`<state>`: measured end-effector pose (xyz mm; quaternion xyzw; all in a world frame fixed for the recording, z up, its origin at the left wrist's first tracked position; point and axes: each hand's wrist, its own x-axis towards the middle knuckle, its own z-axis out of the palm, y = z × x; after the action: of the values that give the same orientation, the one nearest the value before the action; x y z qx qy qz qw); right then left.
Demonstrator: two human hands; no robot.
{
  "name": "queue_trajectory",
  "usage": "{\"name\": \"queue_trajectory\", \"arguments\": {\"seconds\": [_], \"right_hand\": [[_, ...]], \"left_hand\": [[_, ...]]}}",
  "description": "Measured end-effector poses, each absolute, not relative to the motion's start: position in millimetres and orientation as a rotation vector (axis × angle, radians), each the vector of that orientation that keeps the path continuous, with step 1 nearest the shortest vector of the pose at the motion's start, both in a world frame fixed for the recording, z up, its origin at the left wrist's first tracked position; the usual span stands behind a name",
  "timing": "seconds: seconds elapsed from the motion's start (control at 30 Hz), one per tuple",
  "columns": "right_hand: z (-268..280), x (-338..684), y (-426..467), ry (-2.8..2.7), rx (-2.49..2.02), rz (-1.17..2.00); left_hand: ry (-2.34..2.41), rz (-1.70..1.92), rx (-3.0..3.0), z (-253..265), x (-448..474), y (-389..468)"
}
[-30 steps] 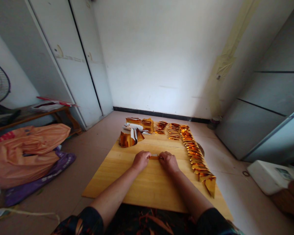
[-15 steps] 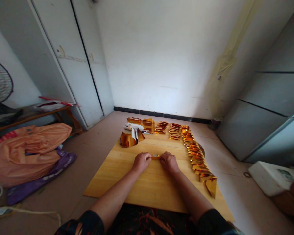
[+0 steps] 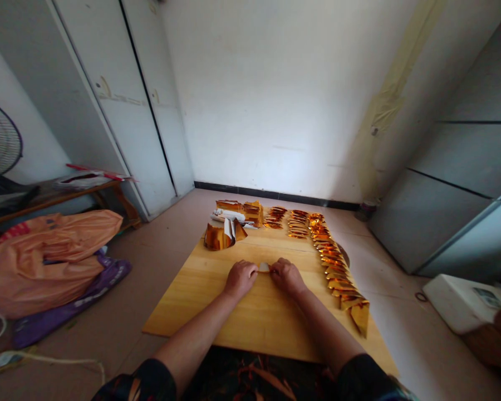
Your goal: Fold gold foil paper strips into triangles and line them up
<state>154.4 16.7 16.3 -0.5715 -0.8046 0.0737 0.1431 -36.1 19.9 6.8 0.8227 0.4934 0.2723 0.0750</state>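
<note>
With the paper strip (image 3: pixel 264 268) as the clock's centre and the wall at twelve, the left forearm comes in from seven o'clock and the right from five, both slanting inward across the wooden board (image 3: pixel 183 312). The left hand (image 3: pixel 241 277) sits at nine, knuckles up, fingers curled, thumb and fingertips closed on the strip's near end. The right hand (image 3: pixel 289 275) mirrors it at three, pinching the other end; its fingertips are partly hidden. A short pale-and-gold span shows between them, low over the wood.

The board's near edge runs along six, at the person's lap, with corners at eight and four. Open wood lies from five round to nine, and a narrower strip beyond the hands at twelve. Curled gold sheets (image 3: pixel 217 236) stand at ten, by the far left edge; short rows of folded gold pieces (image 3: pixel 297 224) occupy one. A long gold column (image 3: pixel 333 264) lines the right side from two to four.
</note>
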Motion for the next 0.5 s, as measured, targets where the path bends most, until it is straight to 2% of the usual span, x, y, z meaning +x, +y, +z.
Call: {"name": "queue_trajectory", "arguments": {"seconds": [0.27,0.5], "right_hand": [[34,166,23,-2.374,-1.684,0.563],[34,163,25,-2.334,-1.762,0.507]], "left_hand": [[1.372,0.733,2.823,8,-39,11],[1.394,0.704,2.830,10,-38,11]]}}
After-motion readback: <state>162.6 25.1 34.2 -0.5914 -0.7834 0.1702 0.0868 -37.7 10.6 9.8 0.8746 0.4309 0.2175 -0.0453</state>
